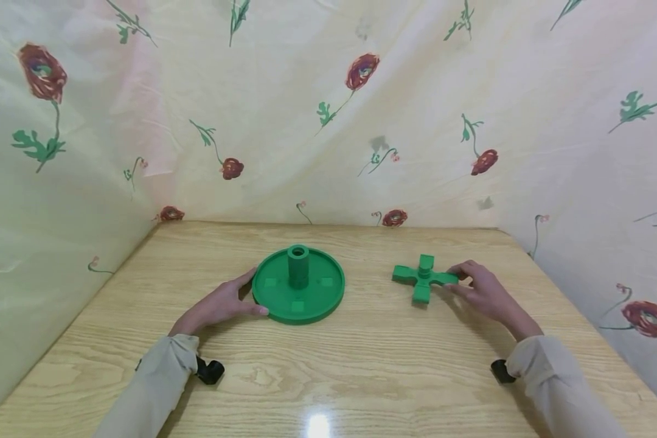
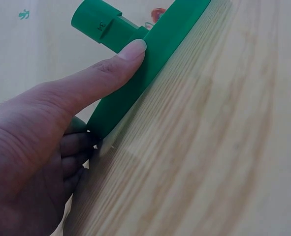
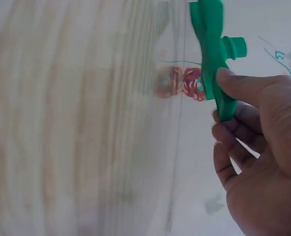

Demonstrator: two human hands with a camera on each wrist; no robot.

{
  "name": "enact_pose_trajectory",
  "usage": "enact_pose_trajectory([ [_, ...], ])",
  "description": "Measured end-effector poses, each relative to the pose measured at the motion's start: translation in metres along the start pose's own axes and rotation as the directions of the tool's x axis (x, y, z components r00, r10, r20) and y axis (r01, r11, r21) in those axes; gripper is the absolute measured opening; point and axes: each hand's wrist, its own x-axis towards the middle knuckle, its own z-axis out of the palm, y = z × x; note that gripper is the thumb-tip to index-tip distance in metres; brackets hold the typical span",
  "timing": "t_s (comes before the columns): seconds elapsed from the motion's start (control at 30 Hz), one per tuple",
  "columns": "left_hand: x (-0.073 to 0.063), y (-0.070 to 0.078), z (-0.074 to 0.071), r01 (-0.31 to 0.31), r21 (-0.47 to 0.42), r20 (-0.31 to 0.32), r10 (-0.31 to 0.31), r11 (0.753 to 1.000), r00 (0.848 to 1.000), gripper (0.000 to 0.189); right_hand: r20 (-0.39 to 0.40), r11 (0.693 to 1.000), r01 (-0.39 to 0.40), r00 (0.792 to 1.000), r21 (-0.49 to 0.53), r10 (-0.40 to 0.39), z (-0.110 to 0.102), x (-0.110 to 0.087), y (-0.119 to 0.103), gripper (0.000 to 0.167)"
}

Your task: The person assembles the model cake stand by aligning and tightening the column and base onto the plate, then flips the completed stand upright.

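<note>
Sleeves (image 1: 152, 386) reach over the table (image 1: 361, 377)—left hand (image 1: 224, 304) spread against the disc (image 1: 323, 297) lying there, right hand (image 1: 484, 295) pinching one arm of the cross (image 1: 423, 281) just above—both likely light, rigid, best gripped by rim or arm.

We log both arms extended forward, the left arm (image 1: 150, 389) and right arm (image 1: 564, 389) well apart, each angled inward. Left hand (image 1: 225, 303): we note a grip, thumb nearly straight and spread from the other fingers (image 2: 76, 145), which are bent. Right hand (image 1: 482, 292): we note a pinch, thumb opposing the fingers, lower ones loosely curled, palm partly visible in the right wrist view.
</note>
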Motion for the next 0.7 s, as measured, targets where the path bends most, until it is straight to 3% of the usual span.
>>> enact_pose_trajectory([
  [0.3,-0.001,-0.001,-0.001,0.006,0.013,0.0,-0.006,1.0,1.0,0.11,-0.086,0.999,0.051,0.995,0.012,-0.05,0.004,0.004,-0.018,0.02],
  [0.7,-0.001,-0.001,0.0,0.008,0.003,0.002,-0.008,1.0,1.0,0.111,-0.143,0.992,0.073,0.988,0.1,-0.058,0.019,0.014,-0.041,0.019],
])
